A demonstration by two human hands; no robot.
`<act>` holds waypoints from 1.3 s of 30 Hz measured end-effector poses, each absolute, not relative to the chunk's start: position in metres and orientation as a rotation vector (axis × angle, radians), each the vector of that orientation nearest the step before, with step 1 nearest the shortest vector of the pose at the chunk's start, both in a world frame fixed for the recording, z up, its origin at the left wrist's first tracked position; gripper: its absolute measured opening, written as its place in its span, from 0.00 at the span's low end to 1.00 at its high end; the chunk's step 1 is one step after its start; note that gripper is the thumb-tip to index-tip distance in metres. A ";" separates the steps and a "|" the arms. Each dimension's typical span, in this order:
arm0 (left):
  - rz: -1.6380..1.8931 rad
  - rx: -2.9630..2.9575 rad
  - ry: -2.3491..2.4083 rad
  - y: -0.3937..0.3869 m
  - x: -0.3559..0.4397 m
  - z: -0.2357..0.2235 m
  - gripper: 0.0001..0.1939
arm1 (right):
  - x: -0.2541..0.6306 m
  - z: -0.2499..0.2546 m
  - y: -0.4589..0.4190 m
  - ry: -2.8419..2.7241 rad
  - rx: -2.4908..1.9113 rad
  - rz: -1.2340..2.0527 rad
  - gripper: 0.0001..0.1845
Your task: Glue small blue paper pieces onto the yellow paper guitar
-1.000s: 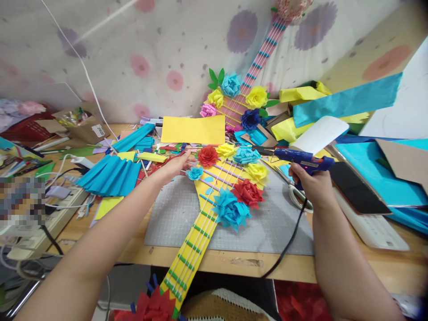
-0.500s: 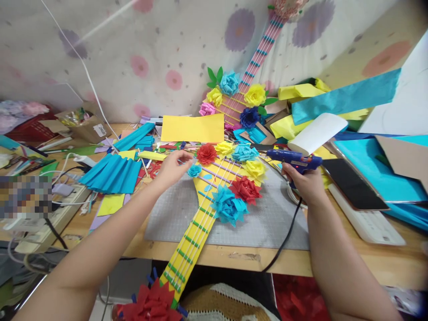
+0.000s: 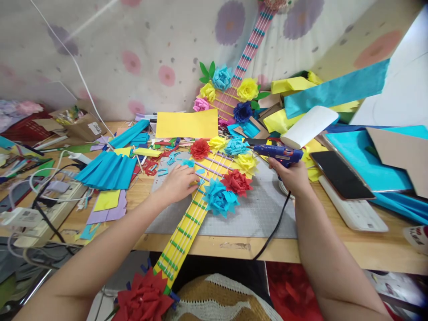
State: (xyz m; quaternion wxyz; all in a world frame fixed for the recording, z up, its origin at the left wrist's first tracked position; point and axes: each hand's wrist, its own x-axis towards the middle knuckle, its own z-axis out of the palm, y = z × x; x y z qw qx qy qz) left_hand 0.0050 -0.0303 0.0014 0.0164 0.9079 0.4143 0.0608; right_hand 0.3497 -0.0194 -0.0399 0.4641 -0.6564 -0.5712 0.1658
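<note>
left of the paper guitar (image 3: 187,223), a cardboard box (image 3: 79,131) holds shiny bits (image 3: 71,115).

Blue glue gun (image 3: 279,153) at 3 o'clock is smooth, slightly shiny plastic, and the phone (image 3: 343,174) farther out that way is properly glossy. Red flower (image 3: 143,296) at 7 and pleated sheet (image 3: 107,171) at 9 look like matt paper. Bench edge (image 3: 214,244) at 6: smooth wood, rough chipped patch.
</note>
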 end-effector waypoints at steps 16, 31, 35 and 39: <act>0.387 2.765 1.363 -0.031 0.006 -0.014 0.12 | 0.342 -0.032 -0.024 -1.344 -1.629 0.525 0.18; 0.778 2.037 1.706 -0.043 0.017 -0.009 0.06 | 0.344 -0.035 -0.023 -1.355 -1.589 0.522 0.18; 1.056 1.387 1.584 -0.042 0.020 -0.007 0.06 | 0.342 -0.035 -0.023 -1.319 -1.588 0.530 0.17; 1.050 0.874 1.283 -0.041 0.026 0.002 0.11 | 0.334 -0.030 -0.025 -1.201 -1.557 0.622 0.16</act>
